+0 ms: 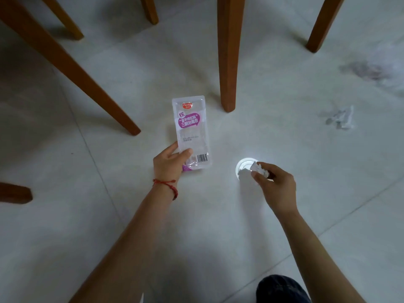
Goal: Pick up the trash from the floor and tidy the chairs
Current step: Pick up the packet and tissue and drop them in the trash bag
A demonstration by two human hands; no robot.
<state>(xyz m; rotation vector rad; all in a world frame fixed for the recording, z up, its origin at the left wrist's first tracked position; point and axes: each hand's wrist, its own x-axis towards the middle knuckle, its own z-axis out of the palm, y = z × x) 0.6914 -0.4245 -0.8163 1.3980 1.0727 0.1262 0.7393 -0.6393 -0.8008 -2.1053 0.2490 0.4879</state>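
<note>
My left hand [168, 166] grips the bottom end of a clear plastic food wrapper [190, 127] with purple print and a barcode, holding it upright above the pale tiled floor. My right hand [274, 186] pinches a crumpled white paper wad [261, 169] between thumb and fingers. The wad sits just over a bright round white spot [243, 166] on the floor; I cannot tell whether that is a lid or a light reflection. A crumpled clear wrapper [342, 119] lies on the floor to the right.
Brown wooden chair legs stand ahead: one vertical leg [228, 62] just beyond the wrapper, a slanted leg [72, 71] at left, another [323, 25] at upper right. A dark smudge [367, 71] marks the tiles at right. My knee [282, 289] shows at the bottom.
</note>
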